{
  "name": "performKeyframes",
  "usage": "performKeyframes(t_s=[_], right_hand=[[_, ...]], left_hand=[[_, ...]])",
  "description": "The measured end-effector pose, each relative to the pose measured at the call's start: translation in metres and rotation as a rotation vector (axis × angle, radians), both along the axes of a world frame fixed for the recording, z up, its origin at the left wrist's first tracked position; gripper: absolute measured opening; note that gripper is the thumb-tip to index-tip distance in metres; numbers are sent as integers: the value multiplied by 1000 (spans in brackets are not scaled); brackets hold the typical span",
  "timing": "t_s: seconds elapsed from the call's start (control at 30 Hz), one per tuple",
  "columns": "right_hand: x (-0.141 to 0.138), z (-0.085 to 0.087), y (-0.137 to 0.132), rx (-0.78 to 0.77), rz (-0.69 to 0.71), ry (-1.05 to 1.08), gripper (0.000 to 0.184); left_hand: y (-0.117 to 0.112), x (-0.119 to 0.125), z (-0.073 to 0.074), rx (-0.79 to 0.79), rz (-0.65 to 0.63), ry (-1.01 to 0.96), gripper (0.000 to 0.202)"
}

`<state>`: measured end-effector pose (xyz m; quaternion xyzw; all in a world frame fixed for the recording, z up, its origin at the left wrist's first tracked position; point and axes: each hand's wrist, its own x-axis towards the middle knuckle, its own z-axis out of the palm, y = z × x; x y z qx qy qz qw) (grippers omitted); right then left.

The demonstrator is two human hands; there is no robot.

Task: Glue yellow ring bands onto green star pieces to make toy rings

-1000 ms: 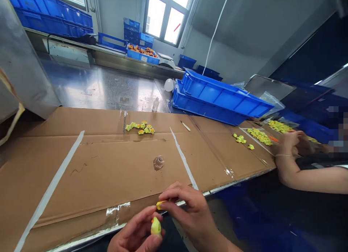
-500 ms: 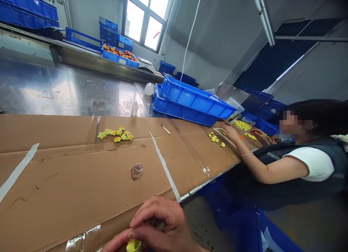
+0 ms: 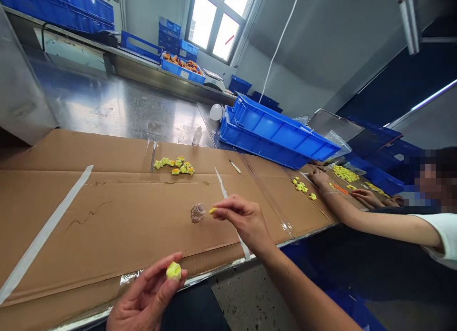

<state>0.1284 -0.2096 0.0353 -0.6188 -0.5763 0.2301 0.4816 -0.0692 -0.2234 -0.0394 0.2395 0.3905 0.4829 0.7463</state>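
My left hand [image 3: 146, 295] is low at the table's front edge and pinches a small yellow-green toy piece [image 3: 173, 271] between thumb and fingertips. Farther out over the cardboard, my right hand [image 3: 241, 218] pinches a tiny yellow piece [image 3: 213, 210]. That piece hangs just right of a small clear round cap [image 3: 197, 212] lying on the cardboard. A cluster of yellow and green toy pieces [image 3: 174, 165] lies farther back on the cardboard.
Brown cardboard sheets [image 3: 107, 216] taped together cover the steel table. Stacked blue bins [image 3: 274, 131] stand at the back right. At the right a co-worker's arm [image 3: 360, 216] reaches to more yellow pieces [image 3: 302, 185]. A bin of coloured pieces [image 3: 182, 66] stands by the window.
My hands were together at the table's edge. Now the right hand has reached forward to the clear cap with a tiny yellow piece, and the left stays low with the yellow-green piece.
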Motion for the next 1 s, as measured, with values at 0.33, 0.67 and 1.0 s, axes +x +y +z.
performKeyframes(t_s=[0.33, 0.67, 1.0], right_hand=[[8, -2, 37, 24, 76, -491, 13], [3, 0, 41, 27, 114, -660, 14], [0, 0, 42, 54, 98, -693, 14]], left_hand=[[-8, -4, 5, -78, 14, -53, 28], [-10, -6, 3, -101, 7, -75, 33], [-10, -4, 14, -130, 29, -58, 26]])
